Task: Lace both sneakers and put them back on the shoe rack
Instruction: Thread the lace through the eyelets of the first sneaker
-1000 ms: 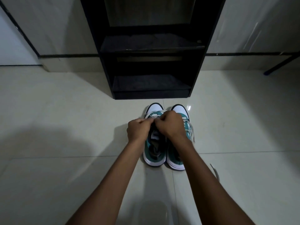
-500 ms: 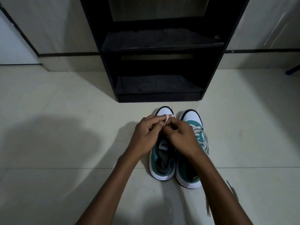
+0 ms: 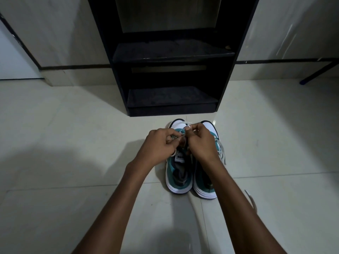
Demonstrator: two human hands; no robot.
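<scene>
Head view: my left hand (image 3: 158, 143) and right hand (image 3: 200, 142) pinch the white lace (image 3: 180, 125) over the left sneaker (image 3: 177, 178). Right sneaker (image 3: 206, 186) touches it; both stand on the floor (image 3: 73, 143) before the shoe rack (image 3: 172, 70).

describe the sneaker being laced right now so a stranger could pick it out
Find the black shoe rack against the wall; two teal-and-white sneakers sit side by side on the floor tiles before it. It is the left sneaker, whose lace both hands pinch near the toe; its neighbour's laces hang loose over its outer side.
</scene>
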